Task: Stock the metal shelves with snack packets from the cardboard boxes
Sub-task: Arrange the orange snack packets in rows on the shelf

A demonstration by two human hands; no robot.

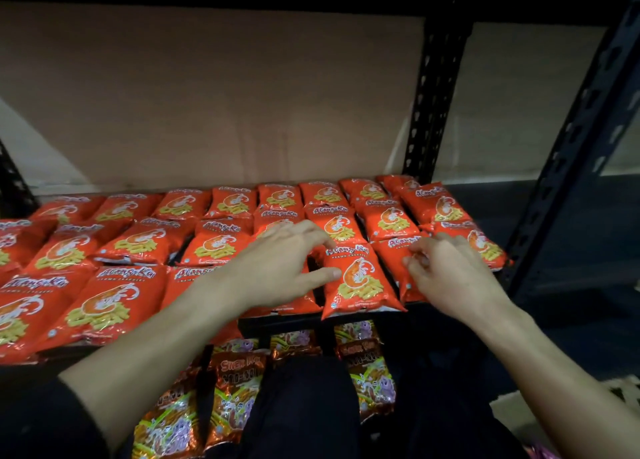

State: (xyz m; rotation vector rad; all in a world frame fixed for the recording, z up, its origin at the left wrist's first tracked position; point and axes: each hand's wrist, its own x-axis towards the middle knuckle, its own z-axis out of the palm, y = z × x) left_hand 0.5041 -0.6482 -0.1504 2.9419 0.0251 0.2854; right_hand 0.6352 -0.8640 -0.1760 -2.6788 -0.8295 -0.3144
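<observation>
Several red prawn-cracker snack packets lie in rows on the metal shelf (277, 321). One red packet (358, 280) lies at the shelf's front edge between my hands. My left hand (277, 261) reaches in with fingers spread and fairly straight, its thumb and forefinger touching that packet's left side and top. My right hand (450, 275) has curled fingers that pinch the neighbouring red packet (393, 247) just right of it. That packet is partly hidden under my right hand.
A black perforated upright (433, 112) stands at the back right and another (581, 129) at the front right. Brown cardboard (207, 94) backs the shelf. Dark brown snack packets (235, 389) fill the shelf below. A pale box corner (512, 410) shows at lower right.
</observation>
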